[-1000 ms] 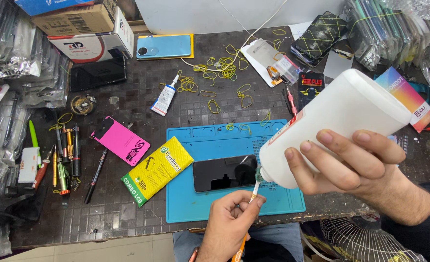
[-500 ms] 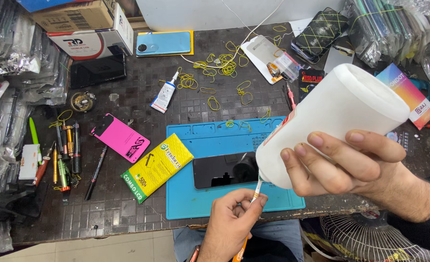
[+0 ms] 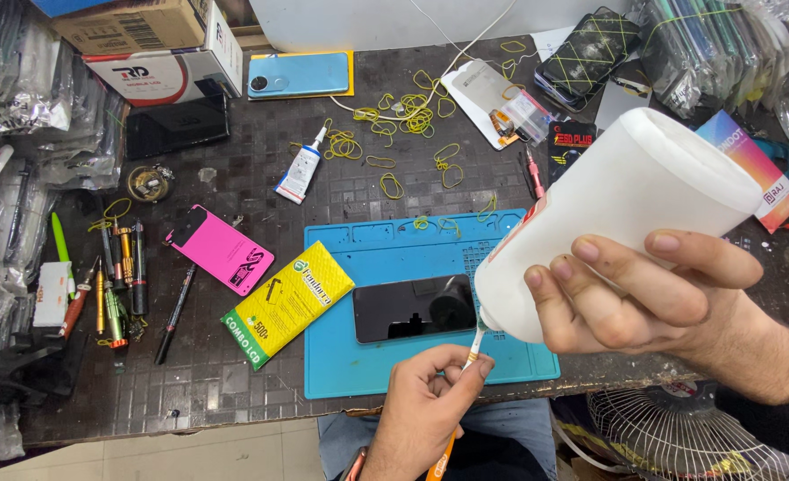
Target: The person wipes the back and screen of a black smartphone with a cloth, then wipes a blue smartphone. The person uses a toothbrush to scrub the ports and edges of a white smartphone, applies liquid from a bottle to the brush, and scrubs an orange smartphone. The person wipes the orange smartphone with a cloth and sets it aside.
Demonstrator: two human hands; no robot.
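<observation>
Liquid was being drawn from a tilted white bottle point(image 3: 608, 223), clasped in the right hand point(image 3: 644, 294), onto a swab point(image 3: 473, 349) pinched by the left hand point(image 3: 421, 410); steady dabbing on the phone point(image 3: 414, 307) seemed called for next.

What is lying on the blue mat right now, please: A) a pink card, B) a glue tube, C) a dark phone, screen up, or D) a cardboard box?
C: the dark phone lies flat on the blue mat, just beyond the left hand with its swab and the white bottle tipped in the right hand.
</observation>
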